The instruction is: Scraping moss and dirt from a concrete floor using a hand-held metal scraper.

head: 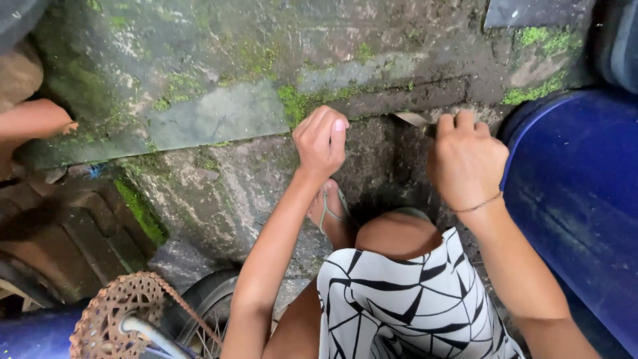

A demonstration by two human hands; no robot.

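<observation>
My left hand (pixel 321 138) is raised over the mossy concrete ground, its fingers curled into a loose fist; whether anything small sits inside it I cannot tell. My right hand (pixel 464 157) is closed around the handle of a knife, whose flat metal blade (pixel 412 119) sticks out to the left above the ground. A thin bracelet circles my right wrist. Below the hands are my knee, a foot in a green flip-flop (pixel 330 211), and black-and-white patterned shorts (pixel 412 302).
A large blue barrel (pixel 578 193) stands at the right. A rusty sprocket with chain (pixel 119 312) and a wheel (pixel 209 306) lie bottom left. Another person's arm (pixel 33 119) reaches in at the left edge. Old bricks (pixel 80 233) sit left.
</observation>
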